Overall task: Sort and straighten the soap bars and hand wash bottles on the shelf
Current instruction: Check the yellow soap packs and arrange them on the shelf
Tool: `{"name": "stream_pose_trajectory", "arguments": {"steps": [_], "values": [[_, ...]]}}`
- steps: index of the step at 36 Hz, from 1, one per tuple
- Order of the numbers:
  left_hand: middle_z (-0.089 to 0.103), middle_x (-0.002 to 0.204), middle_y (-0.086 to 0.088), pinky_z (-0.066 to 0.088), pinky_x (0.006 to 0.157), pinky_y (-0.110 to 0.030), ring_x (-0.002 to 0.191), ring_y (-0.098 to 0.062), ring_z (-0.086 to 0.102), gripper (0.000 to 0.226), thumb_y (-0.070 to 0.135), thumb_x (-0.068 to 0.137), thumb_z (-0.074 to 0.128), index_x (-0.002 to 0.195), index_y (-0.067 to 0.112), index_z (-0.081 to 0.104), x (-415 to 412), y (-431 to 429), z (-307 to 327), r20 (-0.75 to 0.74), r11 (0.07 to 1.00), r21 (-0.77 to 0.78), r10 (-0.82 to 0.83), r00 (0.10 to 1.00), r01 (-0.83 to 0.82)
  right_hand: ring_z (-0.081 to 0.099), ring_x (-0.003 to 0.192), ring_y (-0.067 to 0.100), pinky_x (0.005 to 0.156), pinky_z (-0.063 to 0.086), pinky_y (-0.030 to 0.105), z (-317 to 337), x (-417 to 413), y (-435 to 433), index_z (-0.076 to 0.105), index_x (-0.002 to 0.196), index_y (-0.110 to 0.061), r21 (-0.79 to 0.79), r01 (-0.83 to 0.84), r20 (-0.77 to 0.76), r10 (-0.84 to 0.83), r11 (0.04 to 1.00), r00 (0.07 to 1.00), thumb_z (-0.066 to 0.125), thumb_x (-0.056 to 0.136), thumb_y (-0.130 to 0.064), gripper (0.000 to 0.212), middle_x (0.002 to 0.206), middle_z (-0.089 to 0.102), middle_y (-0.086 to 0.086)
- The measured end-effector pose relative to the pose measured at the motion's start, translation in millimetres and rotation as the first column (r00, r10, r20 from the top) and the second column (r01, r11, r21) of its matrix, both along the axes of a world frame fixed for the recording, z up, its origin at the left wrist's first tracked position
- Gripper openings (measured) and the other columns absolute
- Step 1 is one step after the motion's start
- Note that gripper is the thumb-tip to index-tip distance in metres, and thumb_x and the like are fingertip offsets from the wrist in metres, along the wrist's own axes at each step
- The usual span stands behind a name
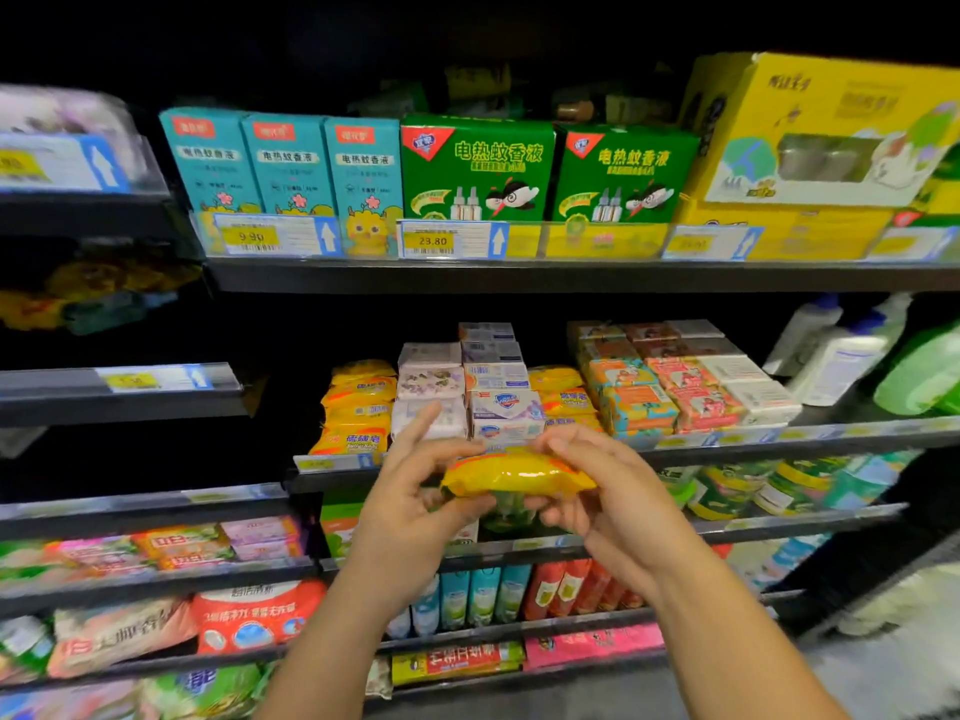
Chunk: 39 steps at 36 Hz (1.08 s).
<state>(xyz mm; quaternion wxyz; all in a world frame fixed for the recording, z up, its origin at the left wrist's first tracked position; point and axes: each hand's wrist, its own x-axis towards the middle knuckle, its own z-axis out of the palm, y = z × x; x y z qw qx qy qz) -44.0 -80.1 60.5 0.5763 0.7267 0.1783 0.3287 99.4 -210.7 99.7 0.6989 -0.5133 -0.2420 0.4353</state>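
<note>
Both hands hold one yellow-wrapped soap bar (517, 475) in front of the soap shelf (727, 443). My left hand (415, 491) grips its left end, index finger stretched up. My right hand (592, 485) grips its right end from above. Behind it on the shelf stand a stack of yellow soap packs (358, 407), white and lilac boxed soaps (431, 387), blue-white boxed soaps (504, 402), more yellow packs (563, 394) and orange and pink boxed soaps (670, 387). White hand wash bottles (841, 350) and a green bottle (922, 371) stand at the shelf's right end.
The shelf above carries teal boxes (285, 163), green boxes (478, 168) and a big yellow carton (821, 132) behind price tags. Lower shelves hold packets and bottles (483, 595). A dark gap lies left of the soap stacks. The floor shows at the lower right.
</note>
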Motion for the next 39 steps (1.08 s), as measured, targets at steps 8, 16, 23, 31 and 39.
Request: {"name": "stream_pose_trajectory", "arguments": {"steps": [8, 16, 23, 31, 39], "values": [[0.072, 0.088, 0.003, 0.050, 0.071, -0.026, 0.078, -0.013, 0.064, 0.030, 0.036, 0.083, 0.063, 0.106, 0.017, 0.065, 21.9, 0.0, 10.2, 0.069, 0.959, -0.279, 0.081, 0.994, -0.059, 0.069, 0.106, 0.031, 0.087, 0.058, 0.038, -6.3, 24.1, 11.0, 0.068, 0.119, -0.016, -0.145, -0.181, 0.223, 0.211, 0.973, 0.952, 0.080, 0.078, -0.031, 0.045, 0.118, 0.071, 0.015], [0.062, 0.125, 0.013, 0.055, 0.081, -0.038, 0.107, -0.009, 0.060, 0.072, 0.032, 0.076, 0.075, 0.133, 0.062, 0.044, 51.8, 3.2, 1.9, 0.090, 0.931, -0.361, 0.098, 0.991, -0.060, 0.065, 0.068, 0.011, 0.058, 0.050, 0.025, -1.9, 47.0, 34.8, 0.068, 0.107, -0.018, -0.138, -0.001, 0.307, 0.044, 0.990, 0.951, 0.064, 0.096, -0.012, 0.013, 0.091, 0.069, 0.005], [0.035, 0.136, 0.028, 0.049, 0.070, -0.018, 0.085, 0.007, 0.055, 0.072, 0.007, 0.084, 0.077, 0.115, 0.068, 0.055, 45.9, 15.1, -5.5, -0.113, 0.995, 0.103, 0.011, 0.994, 0.001, 0.064, 0.059, 0.028, 0.049, 0.044, 0.032, -5.2, 61.3, 40.9, 0.063, 0.102, -0.007, -0.089, -0.077, 0.109, 0.086, 0.993, 0.990, 0.050, 0.100, -0.005, 0.013, 0.086, 0.071, 0.013], [0.051, 0.128, 0.023, 0.054, 0.094, -0.043, 0.118, -0.007, 0.055, 0.029, 0.035, 0.089, 0.072, 0.109, 0.053, 0.063, 37.2, 24.2, -8.3, -0.095, 0.982, 0.137, 0.144, 0.985, -0.131, 0.068, 0.092, 0.030, 0.068, 0.054, 0.034, -18.4, 54.8, 45.1, 0.072, 0.112, -0.013, -0.052, -0.170, 0.011, 0.171, 0.984, 0.985, 0.064, 0.088, -0.051, 0.045, 0.106, 0.072, 0.020], [0.073, 0.109, -0.002, 0.058, 0.085, -0.035, 0.107, -0.024, 0.069, 0.041, 0.025, 0.082, 0.068, 0.121, 0.022, 0.059, 34.1, 13.4, -2.5, 0.030, 0.965, -0.263, 0.027, 0.999, -0.018, 0.073, 0.095, 0.017, 0.080, 0.056, 0.027, -17.8, 44.8, 42.7, 0.071, 0.105, -0.013, -0.126, -0.042, 0.352, 0.084, 0.991, 0.932, 0.076, 0.083, -0.022, 0.024, 0.100, 0.077, 0.002]]}}
